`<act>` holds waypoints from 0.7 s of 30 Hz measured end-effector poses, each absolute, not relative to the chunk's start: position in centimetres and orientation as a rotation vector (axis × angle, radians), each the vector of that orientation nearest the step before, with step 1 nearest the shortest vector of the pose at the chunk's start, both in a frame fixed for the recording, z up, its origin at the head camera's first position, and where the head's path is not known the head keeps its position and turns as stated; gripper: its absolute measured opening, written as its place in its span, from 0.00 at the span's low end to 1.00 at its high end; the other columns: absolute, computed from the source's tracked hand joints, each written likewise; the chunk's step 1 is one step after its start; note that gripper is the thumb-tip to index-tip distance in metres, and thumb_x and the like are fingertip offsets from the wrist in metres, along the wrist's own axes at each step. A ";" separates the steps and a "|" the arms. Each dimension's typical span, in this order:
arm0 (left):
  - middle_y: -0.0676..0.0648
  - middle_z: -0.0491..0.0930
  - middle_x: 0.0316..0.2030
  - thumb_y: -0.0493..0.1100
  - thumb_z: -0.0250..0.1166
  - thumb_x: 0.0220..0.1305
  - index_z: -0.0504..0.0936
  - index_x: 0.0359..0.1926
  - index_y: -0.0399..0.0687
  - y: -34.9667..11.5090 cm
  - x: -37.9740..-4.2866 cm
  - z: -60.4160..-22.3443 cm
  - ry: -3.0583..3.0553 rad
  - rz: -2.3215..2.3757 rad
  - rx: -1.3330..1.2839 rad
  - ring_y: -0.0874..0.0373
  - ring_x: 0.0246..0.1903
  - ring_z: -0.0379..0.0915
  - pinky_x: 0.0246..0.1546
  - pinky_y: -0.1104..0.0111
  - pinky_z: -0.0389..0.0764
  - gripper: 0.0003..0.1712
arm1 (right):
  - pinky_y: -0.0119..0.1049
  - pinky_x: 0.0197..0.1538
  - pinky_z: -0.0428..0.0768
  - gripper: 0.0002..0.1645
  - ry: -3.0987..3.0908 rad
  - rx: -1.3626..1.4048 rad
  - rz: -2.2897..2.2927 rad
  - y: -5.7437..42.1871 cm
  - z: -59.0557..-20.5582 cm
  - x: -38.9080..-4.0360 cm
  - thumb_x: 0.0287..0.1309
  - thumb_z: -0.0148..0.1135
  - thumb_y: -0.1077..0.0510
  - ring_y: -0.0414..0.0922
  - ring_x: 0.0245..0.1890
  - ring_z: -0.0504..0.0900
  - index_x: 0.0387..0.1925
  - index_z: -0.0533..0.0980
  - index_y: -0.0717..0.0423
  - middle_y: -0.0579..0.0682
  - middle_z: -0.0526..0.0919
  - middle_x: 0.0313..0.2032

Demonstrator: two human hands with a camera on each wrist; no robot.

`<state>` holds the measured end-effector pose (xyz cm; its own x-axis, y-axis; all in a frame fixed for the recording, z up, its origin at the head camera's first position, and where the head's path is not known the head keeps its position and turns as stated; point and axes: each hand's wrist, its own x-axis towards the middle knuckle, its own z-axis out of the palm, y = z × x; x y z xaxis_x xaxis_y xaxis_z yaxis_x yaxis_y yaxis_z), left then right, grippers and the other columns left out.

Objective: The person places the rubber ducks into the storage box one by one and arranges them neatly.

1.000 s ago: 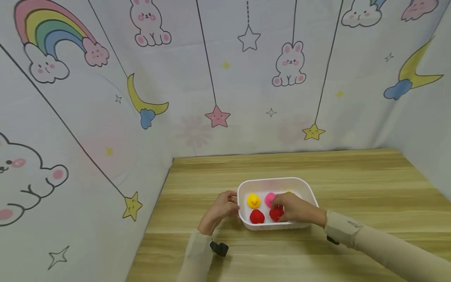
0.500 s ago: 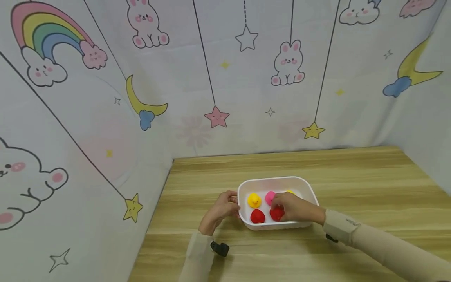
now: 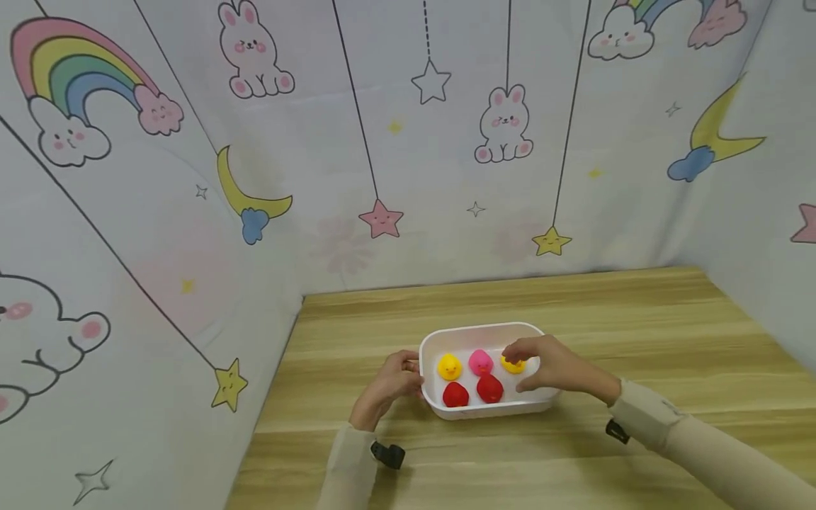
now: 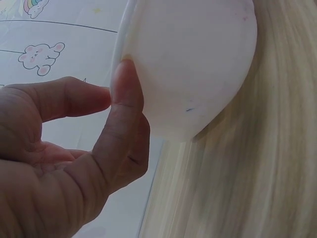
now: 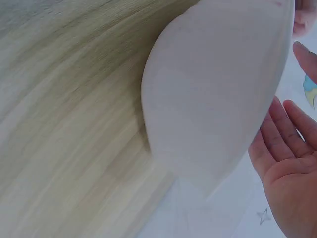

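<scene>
A white plastic tray [image 3: 440,338] holds several small rubber ducks. At the back are a yellow duck [image 3: 449,367], a pink duck [image 3: 481,362] and another yellow duck [image 3: 513,365], partly hidden by fingers. In front lie two red ducks, a left red duck [image 3: 455,394] and a right red duck [image 3: 489,389]. My left hand [image 3: 386,386] holds the tray's left end, thumb on the outer wall near the rim in the left wrist view. Over the tray's right end hovers my right hand [image 3: 550,365], fingers and thumb spread apart, nothing gripped.
The tray stands on a wood-grain table [image 3: 612,312]. White cloth walls [image 3: 446,177] printed with rabbits, stars and moons rise behind and at both sides. A dark wrist camera [image 3: 387,455] sits under the left sleeve.
My right hand has let go of the right red duck and moved up and right, its fingers opening. That duck now shows whole in the tray. The left hand stays at the tray's left end.
</scene>
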<state>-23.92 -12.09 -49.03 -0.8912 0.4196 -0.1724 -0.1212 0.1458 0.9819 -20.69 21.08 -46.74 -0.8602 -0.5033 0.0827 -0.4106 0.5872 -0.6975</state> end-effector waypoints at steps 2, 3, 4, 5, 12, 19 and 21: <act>0.40 0.70 0.34 0.22 0.58 0.58 0.62 0.61 0.16 -12.2 -23.9 -49.0 2.026 1.803 0.285 0.58 0.21 0.72 0.28 0.66 0.88 0.30 | 0.61 0.55 0.82 0.30 2.689 -0.740 -1.165 21.7 -46.6 -20.5 0.49 0.79 0.61 0.57 0.51 0.82 0.54 0.79 0.65 0.57 0.84 0.51; 0.40 0.70 0.34 0.21 0.58 0.58 0.62 0.61 0.15 -12.2 -23.9 -49.0 2.024 1.805 0.285 0.58 0.21 0.72 0.28 0.66 0.88 0.30 | 0.63 0.56 0.81 0.30 2.693 -0.726 -1.177 22.0 -46.5 -20.4 0.49 0.79 0.60 0.58 0.51 0.81 0.54 0.79 0.65 0.57 0.84 0.51; 0.41 0.69 0.33 0.21 0.58 0.58 0.62 0.61 0.15 -12.2 -23.9 -49.0 2.020 1.807 0.285 0.58 0.21 0.72 0.27 0.66 0.88 0.30 | 0.64 0.56 0.80 0.30 2.698 -0.709 -1.190 22.3 -46.4 -20.2 0.49 0.78 0.60 0.60 0.52 0.81 0.55 0.79 0.65 0.57 0.84 0.51; 0.41 0.69 0.33 0.21 0.58 0.58 0.62 0.61 0.15 -12.2 -23.9 -49.0 2.020 1.806 0.287 0.58 0.21 0.72 0.27 0.66 0.88 0.30 | 0.65 0.56 0.79 0.30 2.705 -0.694 -1.200 22.7 -46.3 -20.0 0.49 0.78 0.59 0.61 0.53 0.80 0.55 0.79 0.64 0.58 0.84 0.51; 0.44 0.69 0.33 0.21 0.58 0.58 0.63 0.62 0.17 -12.2 -24.1 -49.6 2.010 1.796 0.253 0.59 0.21 0.73 0.27 0.67 0.88 0.30 | 0.66 0.58 0.77 0.31 2.783 -0.583 -1.345 26.2 -45.5 -18.4 0.50 0.79 0.56 0.54 0.56 0.81 0.56 0.80 0.61 0.56 0.85 0.52; 0.44 0.70 0.32 0.22 0.59 0.58 0.64 0.62 0.18 -12.2 -24.2 -49.6 2.018 1.787 0.250 0.59 0.21 0.73 0.28 0.65 0.89 0.30 | 0.34 0.51 0.85 0.30 2.793 -0.612 -1.455 29.6 -45.6 -16.5 0.53 0.76 0.64 0.28 0.53 0.78 0.57 0.77 0.68 0.59 0.85 0.52; 0.44 0.70 0.32 0.22 0.59 0.58 0.64 0.62 0.18 -12.3 -24.3 -49.5 2.022 1.783 0.251 0.59 0.21 0.73 0.29 0.64 0.89 0.30 | 0.32 0.48 0.85 0.31 2.767 -0.590 -1.472 30.4 -45.7 -15.8 0.54 0.75 0.64 0.27 0.53 0.78 0.58 0.76 0.70 0.57 0.85 0.53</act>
<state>-24.31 -12.26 -49.46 -0.8908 0.4091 -0.1979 -0.1450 0.1568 0.9769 -15.84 30.39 -45.69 -0.9304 -0.2989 0.2123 -0.3430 0.5056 -0.7917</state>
